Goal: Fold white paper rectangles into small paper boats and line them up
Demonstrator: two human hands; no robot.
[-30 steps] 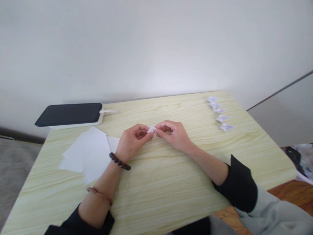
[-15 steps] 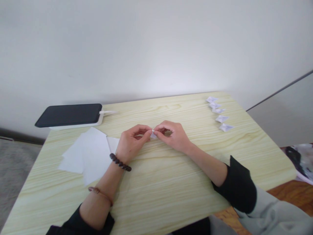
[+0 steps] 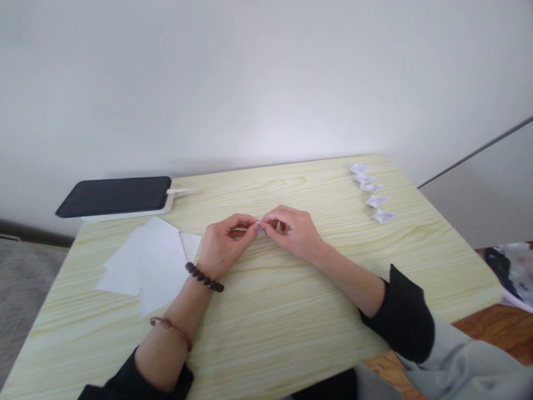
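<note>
Between the fingertips of both hands is a small piece of folded white paper (image 3: 260, 229), mostly covered by the fingers. My left hand (image 3: 228, 240) pinches its left side between thumb and forefinger; a dark beaded bracelet circles that wrist. From the other side my right hand (image 3: 291, 232) pinches it the same way, thumb toward me. Both hands are held over the middle of the table, their tips nearly touching. Several small folded white paper boats (image 3: 382, 215) stand in a row on the right part of the table.
Loose white paper sheets (image 3: 160, 261) lie overlapping beside my left wrist. A black phone (image 3: 116, 195) rests on a white block at the back left, with a white cable (image 3: 181, 191) plugged in. The pale wooden table (image 3: 291, 316) meets a white wall (image 3: 266, 83) behind.
The fingers have shifted slightly around the folded paper, and less of it shows between them. Both hands keep their pinch. The whole view has moved very slightly.
</note>
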